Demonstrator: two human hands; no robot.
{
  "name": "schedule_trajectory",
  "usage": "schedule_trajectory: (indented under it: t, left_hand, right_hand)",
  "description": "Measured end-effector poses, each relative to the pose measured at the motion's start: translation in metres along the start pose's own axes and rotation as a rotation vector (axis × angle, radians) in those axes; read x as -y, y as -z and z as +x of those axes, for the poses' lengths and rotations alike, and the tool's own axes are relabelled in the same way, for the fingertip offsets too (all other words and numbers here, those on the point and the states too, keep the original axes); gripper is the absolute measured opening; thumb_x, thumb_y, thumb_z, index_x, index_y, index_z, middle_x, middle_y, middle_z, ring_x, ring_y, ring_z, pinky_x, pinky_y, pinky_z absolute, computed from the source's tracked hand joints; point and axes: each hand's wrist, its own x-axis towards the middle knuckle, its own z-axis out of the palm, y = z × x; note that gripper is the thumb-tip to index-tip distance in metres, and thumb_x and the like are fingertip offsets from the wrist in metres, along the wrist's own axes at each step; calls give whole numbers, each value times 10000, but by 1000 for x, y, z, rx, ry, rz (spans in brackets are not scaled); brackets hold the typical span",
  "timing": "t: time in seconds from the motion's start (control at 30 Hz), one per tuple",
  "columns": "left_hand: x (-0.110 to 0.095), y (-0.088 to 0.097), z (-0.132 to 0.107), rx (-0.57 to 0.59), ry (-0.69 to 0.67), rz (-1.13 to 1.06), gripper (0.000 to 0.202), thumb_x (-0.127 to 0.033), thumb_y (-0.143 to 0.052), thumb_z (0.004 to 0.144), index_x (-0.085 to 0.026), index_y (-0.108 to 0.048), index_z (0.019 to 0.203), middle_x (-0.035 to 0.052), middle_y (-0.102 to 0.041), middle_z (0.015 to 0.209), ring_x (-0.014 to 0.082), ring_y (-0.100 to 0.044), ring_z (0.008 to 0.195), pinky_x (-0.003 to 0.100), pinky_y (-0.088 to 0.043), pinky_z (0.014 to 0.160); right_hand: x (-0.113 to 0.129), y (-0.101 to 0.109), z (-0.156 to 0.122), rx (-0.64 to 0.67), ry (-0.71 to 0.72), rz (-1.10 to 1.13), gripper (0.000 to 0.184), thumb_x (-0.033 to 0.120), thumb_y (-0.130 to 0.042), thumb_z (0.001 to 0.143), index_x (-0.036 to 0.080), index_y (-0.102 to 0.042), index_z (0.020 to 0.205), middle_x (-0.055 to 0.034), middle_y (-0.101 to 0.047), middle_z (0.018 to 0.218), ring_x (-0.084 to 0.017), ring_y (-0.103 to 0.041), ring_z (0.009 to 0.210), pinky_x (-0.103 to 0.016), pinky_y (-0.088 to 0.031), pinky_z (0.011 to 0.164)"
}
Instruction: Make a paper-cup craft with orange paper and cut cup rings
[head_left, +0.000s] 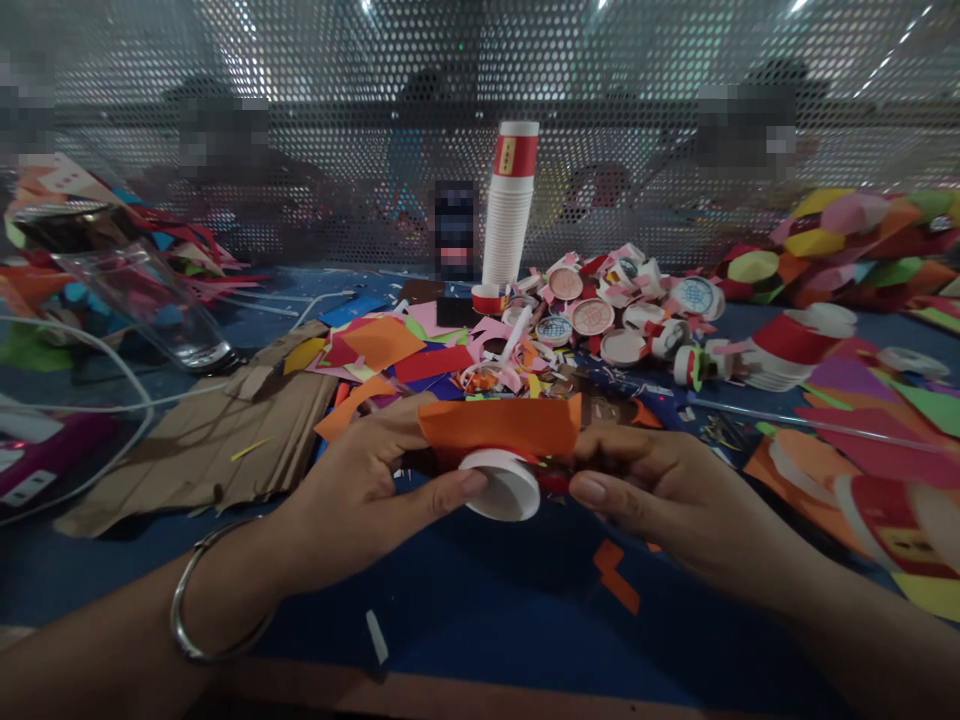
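Paper (502,428), orange and smooth, lies against the white, round-ended cup (508,490) above the blue table (480,610). Left hand (360,475) clasps both; right hand (652,495) curls at the paper's right end, its grip unclear.

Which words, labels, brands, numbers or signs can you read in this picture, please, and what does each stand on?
None can be read for certain.
Yellow label on the tall cup stack: too small.
Yellow label on the red-banded cup at right: too blurred.
Blue print on a round disc: illegible.
Red print on another disc: illegible.
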Motion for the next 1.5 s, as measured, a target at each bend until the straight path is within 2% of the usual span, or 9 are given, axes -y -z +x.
schedule_trajectory:
  t: [0.13, 0.3, 0.37, 0.47, 0.57, 0.73, 1.07, 1.3, 1.5]
  left_hand:
    - [3, -2, -1, 1, -4, 20, 159, -368, -739, 969, -238, -830, 976, 51, -789, 922, 236, -709, 999, 344, -553, 969]
    - [0, -1, 1, -19, -45, 97, 194, -362, -753, 953, -241, -810, 812, 52, -771, 909, 241, -706, 981, 350, -558, 962]
    - [0, -2, 1, -17, -45, 87, 154, -361, -758, 947, -245, -825, 872, 57, -776, 935, 241, -706, 966, 349, -570, 926]
    - [2, -3, 0, -8, -23, 34, 172, -345, -771, 940, -250, -835, 1068, 58, -790, 1016, 221, -709, 948, 316, -584, 864]
    - [5, -6, -2, 21, 16, -37, 260, -341, -779, 941, -249, -816, 1181, 64, -810, 1128, 231, -736, 1021, 331, -594, 920]
    - [4, -8, -1, 47, 10, -146, 213, -320, -794, 935, -237, -831, 1128, 68, -824, 1147, 226, -760, 1032, 334, -611, 949]
    - [8, -8, -2, 86, 63, -255, 293, -288, -814, 924, -245, -818, 1214, 74, -813, 1233, 250, -749, 1158, 308, -590, 994]
    - [9, -7, -1, 59, 97, -208, 228, -357, -820, 916, -194, -828, 1074, 68, -830, 1117, 218, -748, 1027, 305, -566, 947]
    - [8, -8, 0, 89, 126, -265, 263, -377, -816, 915, -185, -819, 1095, 81, -821, 1106, 226, -733, 999, 323, -567, 905]
  right_hand:
    - [-2, 0, -2, -6, -16, -5, 455, 654, -718, 914, 205, -728, 842, 19, -591, 667, -112, -483, 567, -226, -387, 496]
    - [-4, 1, -4, 8, 4, -53, 422, 637, -707, 932, 221, -772, 911, -31, -739, 822, -162, -646, 729, -241, -516, 640]
    - [-5, 2, -4, 6, 4, -75, 418, 634, -699, 940, 224, -777, 936, -41, -761, 855, -175, -671, 759, -248, -527, 658]
    - [-4, 3, -4, 16, 13, -65, 390, 605, -681, 964, 227, -774, 938, -37, -766, 865, -175, -678, 776, -253, -523, 673]
    - [-3, 2, -4, 17, 44, -54, 380, 588, -676, 977, 225, -762, 902, -4, -702, 785, -130, -588, 672, -232, -453, 595]
    - [-4, 1, -4, 12, 60, -63, 412, 578, -645, 1003, 210, -719, 832, 37, -542, 672, -100, -420, 571, -233, -343, 513]
    - [-7, 4, -6, 24, 7, -137, 455, 618, -618, 996, 205, -712, 829, -5, -585, 744, -149, -517, 685, -247, -423, 596]
    - [-8, 3, -7, 27, 3, -126, 454, 643, -626, 978, 219, -710, 838, -14, -622, 747, -173, -577, 707, -256, -462, 604]
    - [-5, 2, -7, 7, 13, -109, 333, 518, -652, 991, 219, -769, 903, -19, -705, 768, -172, -654, 721, -238, -495, 605]
